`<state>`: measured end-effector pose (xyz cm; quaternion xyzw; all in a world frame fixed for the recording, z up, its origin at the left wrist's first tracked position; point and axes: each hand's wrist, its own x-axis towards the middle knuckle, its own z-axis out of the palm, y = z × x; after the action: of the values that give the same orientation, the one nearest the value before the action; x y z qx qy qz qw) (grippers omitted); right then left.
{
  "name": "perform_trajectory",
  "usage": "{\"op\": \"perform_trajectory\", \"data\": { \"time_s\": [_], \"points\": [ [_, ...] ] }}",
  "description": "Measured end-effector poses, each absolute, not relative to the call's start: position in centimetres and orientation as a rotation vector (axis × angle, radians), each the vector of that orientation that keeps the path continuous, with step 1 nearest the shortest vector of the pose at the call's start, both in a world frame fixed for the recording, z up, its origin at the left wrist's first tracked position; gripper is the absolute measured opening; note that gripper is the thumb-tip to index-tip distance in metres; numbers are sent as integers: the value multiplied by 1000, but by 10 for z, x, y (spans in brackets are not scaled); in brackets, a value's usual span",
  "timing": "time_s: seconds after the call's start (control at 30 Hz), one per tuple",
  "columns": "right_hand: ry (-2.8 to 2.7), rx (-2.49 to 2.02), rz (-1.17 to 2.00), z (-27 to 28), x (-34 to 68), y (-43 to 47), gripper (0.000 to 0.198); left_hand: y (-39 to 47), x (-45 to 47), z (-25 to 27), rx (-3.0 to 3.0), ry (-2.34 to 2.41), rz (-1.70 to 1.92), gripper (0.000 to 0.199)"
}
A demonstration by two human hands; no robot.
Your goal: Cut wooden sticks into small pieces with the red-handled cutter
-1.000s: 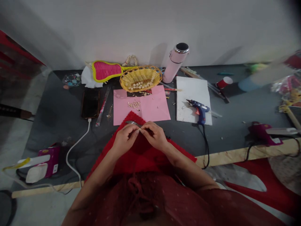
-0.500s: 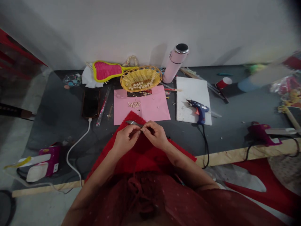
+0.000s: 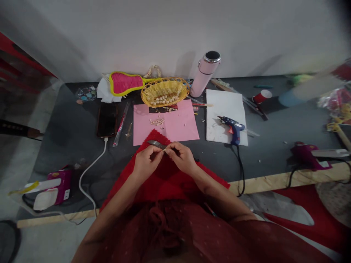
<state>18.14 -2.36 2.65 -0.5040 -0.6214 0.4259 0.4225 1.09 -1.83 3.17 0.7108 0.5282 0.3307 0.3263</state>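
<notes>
My left hand (image 3: 147, 161) and my right hand (image 3: 182, 157) meet over a red cloth (image 3: 170, 179), thumbs and forefingers pinched together. Between the fingertips is a tiny pale piece, too small to name. A curved metal blade (image 3: 155, 143) lies on the cloth just beyond my left fingers. Past it, a pink sheet (image 3: 181, 126) bears a little heap of small pale pieces (image 3: 157, 122). Similar pieces lie inside a yellow woven basket (image 3: 164, 89) behind the sheet.
A blue glue gun (image 3: 231, 128) rests on a white board (image 3: 223, 102) to the right. A pink flask (image 3: 204, 75) stands near the wall. At left are a phone (image 3: 107, 120) with a white cable and a purple box (image 3: 59, 186). A red-and-white cup (image 3: 262, 96) lies farther right.
Both hands stay pinched together in nearly the same place, with only slight finger movement. The whole view has shifted a little to the right.
</notes>
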Motion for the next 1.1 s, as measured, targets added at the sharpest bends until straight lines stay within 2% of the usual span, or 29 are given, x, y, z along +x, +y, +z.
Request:
{"op": "perform_trajectory", "data": {
  "time_s": [0.13, 0.3, 0.53, 0.77, 1.1],
  "points": [
    [-1488, -1266, 1177, 26, 181, -25, 19, -20, 12, 31, 1821, 1377, 892, 14],
    [-1480, -1275, 1143, 27, 181, -25, 18, -21, 15, 34, 1753, 1349, 916, 14],
    [-1298, -1162, 1387, 28, 179, -25, 19, -20, 16, 36, 1711, 1361, 939, 16],
    [-1309, -1187, 1291, 27, 177, -26, 14, -20, 16, 33, 1585, 1312, 930, 18],
    [-1363, -1228, 1258, 28, 178, -26, 19, -19, 15, 30, 1445, 1232, 913, 21]
  ]
}}
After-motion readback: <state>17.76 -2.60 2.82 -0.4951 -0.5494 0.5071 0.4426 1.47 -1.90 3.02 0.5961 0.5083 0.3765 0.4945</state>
